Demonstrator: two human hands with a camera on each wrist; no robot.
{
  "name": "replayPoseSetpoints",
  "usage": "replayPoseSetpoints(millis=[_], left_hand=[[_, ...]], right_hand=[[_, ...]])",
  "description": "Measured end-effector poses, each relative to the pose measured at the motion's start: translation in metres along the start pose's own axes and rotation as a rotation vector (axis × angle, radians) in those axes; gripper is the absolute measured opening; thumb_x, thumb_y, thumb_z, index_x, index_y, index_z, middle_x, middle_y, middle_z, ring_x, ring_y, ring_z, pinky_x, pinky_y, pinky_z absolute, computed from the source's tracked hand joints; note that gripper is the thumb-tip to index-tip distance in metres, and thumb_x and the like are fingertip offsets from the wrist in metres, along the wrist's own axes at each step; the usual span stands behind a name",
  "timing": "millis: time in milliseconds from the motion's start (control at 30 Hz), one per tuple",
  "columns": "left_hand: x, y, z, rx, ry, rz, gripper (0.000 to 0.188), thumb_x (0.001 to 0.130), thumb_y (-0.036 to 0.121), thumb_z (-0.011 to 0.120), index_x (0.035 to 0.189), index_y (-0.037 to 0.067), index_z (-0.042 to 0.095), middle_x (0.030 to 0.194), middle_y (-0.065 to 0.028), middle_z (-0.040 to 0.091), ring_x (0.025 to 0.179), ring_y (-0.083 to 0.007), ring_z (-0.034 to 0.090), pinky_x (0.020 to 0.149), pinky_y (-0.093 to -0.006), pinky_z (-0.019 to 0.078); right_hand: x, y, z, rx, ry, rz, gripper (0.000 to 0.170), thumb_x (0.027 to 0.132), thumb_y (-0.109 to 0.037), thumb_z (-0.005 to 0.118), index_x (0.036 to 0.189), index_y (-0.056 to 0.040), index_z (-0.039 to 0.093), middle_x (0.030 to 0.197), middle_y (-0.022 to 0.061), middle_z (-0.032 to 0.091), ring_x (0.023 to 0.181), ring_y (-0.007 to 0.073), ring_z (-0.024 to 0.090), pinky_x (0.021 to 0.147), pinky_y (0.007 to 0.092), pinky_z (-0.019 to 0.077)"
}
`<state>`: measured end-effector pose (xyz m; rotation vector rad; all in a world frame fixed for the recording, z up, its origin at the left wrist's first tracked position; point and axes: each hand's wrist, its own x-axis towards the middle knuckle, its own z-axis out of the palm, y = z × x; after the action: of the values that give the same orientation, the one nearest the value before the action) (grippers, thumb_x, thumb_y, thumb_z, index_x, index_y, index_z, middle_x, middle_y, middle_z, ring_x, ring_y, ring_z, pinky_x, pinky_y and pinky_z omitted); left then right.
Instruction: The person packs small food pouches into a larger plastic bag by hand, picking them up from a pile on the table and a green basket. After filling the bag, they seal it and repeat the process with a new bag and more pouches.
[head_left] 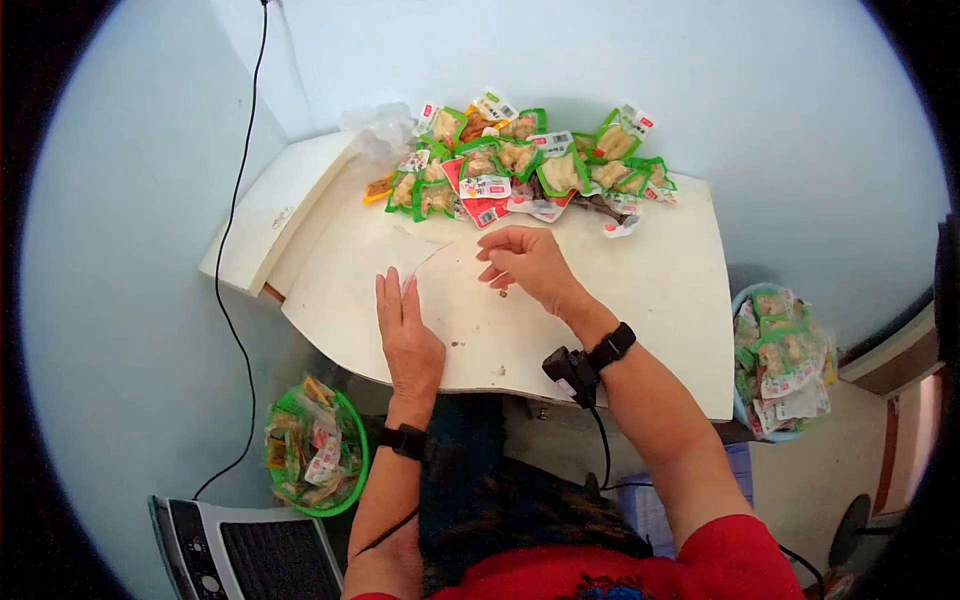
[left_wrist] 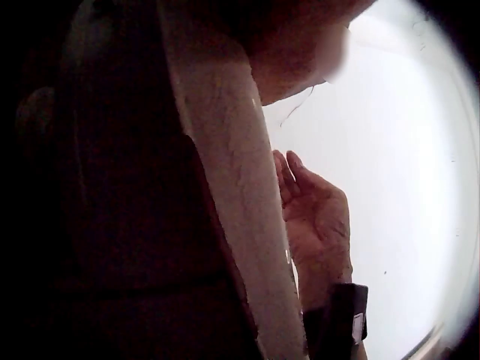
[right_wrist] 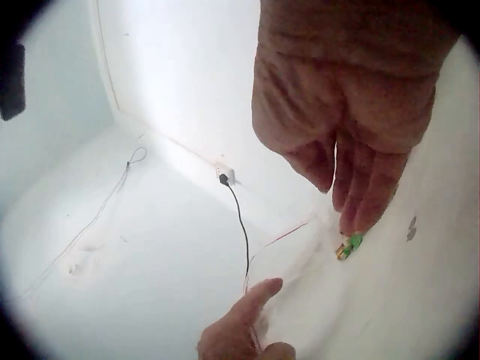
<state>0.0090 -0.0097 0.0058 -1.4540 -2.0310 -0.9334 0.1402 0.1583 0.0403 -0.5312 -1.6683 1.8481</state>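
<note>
My left hand (head_left: 410, 345) is over the front left of the white table (head_left: 620, 330), its fingers straight and pointing away from me. A thin reddish line (head_left: 432, 256), like the edge of clear film, runs from near its fingertips toward the right hand. My right hand (head_left: 535, 270) hovers to the right, fingers loosely bent, with nothing visible in it. In the right wrist view the left hand (right_wrist: 240, 322) lies below the red line (right_wrist: 289, 231). Behind both hands is a heap of sealed snack packets (head_left: 515, 155), mostly green-edged.
A green basket (head_left: 355, 480) of packets stands low at the left, beside a black-topped appliance (head_left: 270, 555). At the right is a pale blue tub (head_left: 742, 405) full of packets. Clear plastic bags (head_left: 375, 135) lie at the back left. A black cable (head_left: 235, 200) hangs along the wall.
</note>
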Motion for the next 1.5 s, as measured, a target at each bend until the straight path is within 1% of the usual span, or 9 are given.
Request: replayPoseSetpoints(millis=[233, 600, 800, 900, 1000, 1100, 1300, 1400, 1500], left_hand=[[-0.001, -0.002, 0.000, -0.008, -0.009, -0.041, 0.055, 0.075, -0.015, 0.045, 0.130, -0.009, 0.049, 0.145, -0.0277, 0.038, 0.138, -0.0462, 0.032, 0.114, -0.0493, 0.0302], [0.002, -0.003, 0.002, -0.063, -0.010, -0.066, 0.059, 0.073, -0.017, 0.044, 0.131, -0.005, 0.049, 0.147, -0.0253, 0.037, 0.139, -0.0437, 0.031, 0.116, -0.0473, 0.0291], [0.001, -0.002, 0.001, -0.069, -0.014, -0.063, 0.057, 0.074, -0.016, 0.045, 0.130, -0.006, 0.049, 0.146, -0.0254, 0.038, 0.139, -0.0441, 0.032, 0.116, -0.0472, 0.0291], [0.002, -0.005, 0.001, -0.084, -0.014, -0.070, 0.057, 0.075, -0.016, 0.045, 0.130, -0.006, 0.049, 0.145, -0.0260, 0.039, 0.139, -0.0443, 0.032, 0.116, -0.0474, 0.0291], [0.002, -0.005, 0.002, -0.086, -0.004, -0.057, 0.056, 0.075, -0.016, 0.045, 0.130, -0.007, 0.049, 0.145, -0.0264, 0.039, 0.138, -0.0447, 0.032, 0.115, -0.0476, 0.0296], [0.002, -0.004, 0.002, -0.088, -0.010, -0.056, 0.056, 0.075, -0.016, 0.045, 0.130, -0.007, 0.049, 0.145, -0.0266, 0.039, 0.138, -0.0451, 0.033, 0.115, -0.0477, 0.0303], [0.001, -0.005, 0.003, -0.096, 0.005, -0.047, 0.053, 0.076, -0.015, 0.046, 0.128, -0.008, 0.049, 0.144, -0.0273, 0.039, 0.137, -0.0465, 0.032, 0.114, -0.0481, 0.0309], [0.001, -0.006, 0.004, -0.097, 0.017, -0.048, 0.056, 0.074, -0.016, 0.045, 0.130, -0.007, 0.048, 0.144, -0.0269, 0.039, 0.137, -0.0462, 0.032, 0.114, -0.0476, 0.0304], [-0.001, -0.007, 0.005, -0.109, 0.028, -0.055, 0.058, 0.073, -0.016, 0.044, 0.131, -0.006, 0.048, 0.144, -0.0263, 0.040, 0.138, -0.0453, 0.032, 0.115, -0.0470, 0.0302]], right_hand=[[0.010, -0.009, -0.023, -0.113, 0.379, -0.090, 0.020, 0.087, -0.008, 0.060, 0.102, 0.0011, 0.068, 0.086, 0.0078, 0.069, 0.071, 0.0157, 0.070, 0.052, 0.0260, 0.0540], [0.052, -0.037, -0.175, -1.224, 0.735, -0.241, 0.028, 0.081, -0.022, 0.060, 0.100, -0.0062, 0.073, 0.097, 0.0227, 0.070, 0.090, 0.0389, 0.067, 0.082, 0.0455, 0.0527], [0.083, -0.010, -0.228, -1.422, 0.486, 0.106, 0.048, 0.082, -0.025, 0.056, 0.129, -0.0131, 0.060, 0.122, 0.0219, 0.062, 0.113, 0.0396, 0.058, 0.096, 0.0481, 0.0473], [0.090, 0.009, -0.238, -1.617, 0.378, -0.077, 0.053, 0.078, -0.022, 0.063, 0.129, -0.0111, 0.059, 0.131, 0.0232, 0.057, 0.126, 0.0375, 0.050, 0.100, 0.0439, 0.0439], [0.066, -0.032, -0.205, -1.450, 0.262, 0.216, 0.053, 0.075, -0.013, 0.061, 0.127, -0.0149, 0.061, 0.138, 0.0193, 0.052, 0.134, 0.0407, 0.040, 0.107, 0.0449, 0.0385], [0.051, -0.024, -0.213, -1.560, 0.188, 0.098, 0.053, 0.077, -0.011, 0.058, 0.129, -0.0236, 0.060, 0.148, 0.0105, 0.043, 0.135, 0.0350, 0.040, 0.110, 0.0504, 0.0352], [0.013, -0.019, -0.186, -1.678, 0.067, -0.350, 0.043, 0.068, -0.004, 0.065, 0.109, -0.0140, 0.070, 0.132, 0.0139, 0.056, 0.131, 0.0355, 0.042, 0.104, 0.0525, 0.0395], [-0.015, -0.037, -0.149, -1.650, -0.018, -0.199, 0.038, 0.069, -0.004, 0.066, 0.106, -0.0097, 0.069, 0.123, 0.0139, 0.061, 0.124, 0.0352, 0.049, 0.097, 0.0489, 0.0443], [-0.035, -0.038, -0.136, -1.586, 0.107, -0.376, 0.033, 0.075, 0.002, 0.060, 0.105, -0.0075, 0.068, 0.109, 0.0136, 0.066, 0.098, 0.0334, 0.063, 0.082, 0.0426, 0.0518]])
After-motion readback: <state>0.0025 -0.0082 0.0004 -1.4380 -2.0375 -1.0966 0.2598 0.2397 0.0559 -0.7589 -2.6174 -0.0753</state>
